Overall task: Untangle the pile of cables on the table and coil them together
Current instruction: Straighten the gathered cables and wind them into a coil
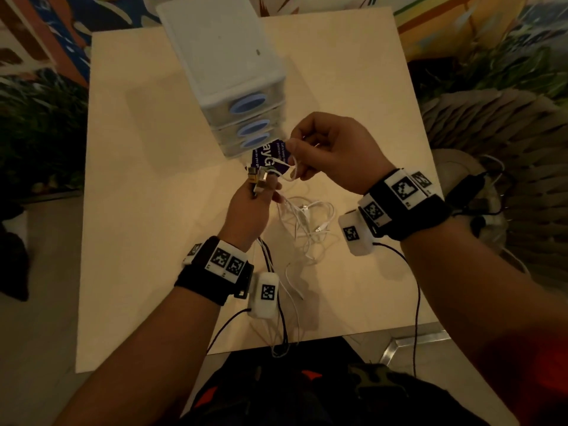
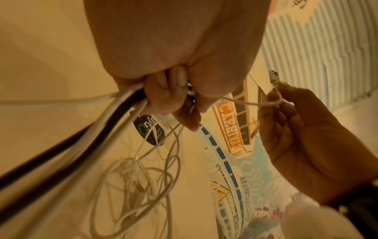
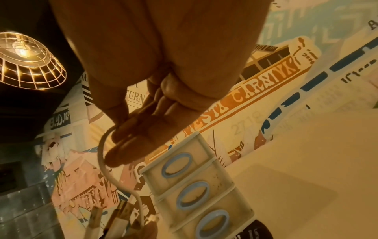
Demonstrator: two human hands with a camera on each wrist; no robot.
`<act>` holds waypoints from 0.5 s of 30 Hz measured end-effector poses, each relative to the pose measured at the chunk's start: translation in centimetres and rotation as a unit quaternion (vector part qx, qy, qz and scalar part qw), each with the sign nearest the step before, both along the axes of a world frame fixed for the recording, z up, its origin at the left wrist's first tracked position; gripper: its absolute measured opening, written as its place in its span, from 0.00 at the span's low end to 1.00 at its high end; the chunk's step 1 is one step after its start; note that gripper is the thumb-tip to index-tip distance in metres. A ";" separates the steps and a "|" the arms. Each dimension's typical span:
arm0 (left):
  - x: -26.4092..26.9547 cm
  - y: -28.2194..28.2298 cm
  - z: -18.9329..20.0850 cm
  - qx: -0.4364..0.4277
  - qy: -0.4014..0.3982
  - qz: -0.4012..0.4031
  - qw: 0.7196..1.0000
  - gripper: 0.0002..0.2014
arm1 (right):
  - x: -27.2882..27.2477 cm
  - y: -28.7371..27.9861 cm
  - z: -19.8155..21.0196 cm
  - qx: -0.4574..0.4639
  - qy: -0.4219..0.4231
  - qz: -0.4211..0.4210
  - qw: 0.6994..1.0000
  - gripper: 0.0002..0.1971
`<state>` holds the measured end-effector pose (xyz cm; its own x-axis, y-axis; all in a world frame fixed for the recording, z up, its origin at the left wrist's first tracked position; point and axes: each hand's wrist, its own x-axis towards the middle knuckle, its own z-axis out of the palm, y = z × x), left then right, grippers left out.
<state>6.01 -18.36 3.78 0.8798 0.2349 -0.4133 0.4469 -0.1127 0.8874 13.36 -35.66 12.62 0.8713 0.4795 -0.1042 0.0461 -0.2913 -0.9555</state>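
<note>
Both hands lifted over the cable pile

Left hand (image 1: 250, 207) grips bundled cable ends (image 1: 257, 179); right hand (image 1: 333, 152), at its 2 o'clock, pinches a white cable (image 1: 293, 169).

Your head camera looks steeply down from above onto the surface (image 1: 153, 179), taking in both forearms. Your left wrist camera sits close under the palm, facing along the fingers towards the painted wall (image 2: 231, 129). Your right wrist camera, equally close, tilts upward past the fingers to that wall. All three views share the small drawer unit (image 3: 196, 190).
</note>
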 end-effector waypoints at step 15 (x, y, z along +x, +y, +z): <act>-1.6 2.2 0.6 -0.250 0.050 0.037 0.966 0.13 | -3.3 -1.8 -9.8 -0.323 0.040 0.074 0.943 0.12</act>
<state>4.38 -16.12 4.38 0.8183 0.0445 -0.5731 0.5237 0.3534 0.7751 10.07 -37.45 2.84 0.7768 0.4089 -0.4789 0.0671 -0.8099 -0.5827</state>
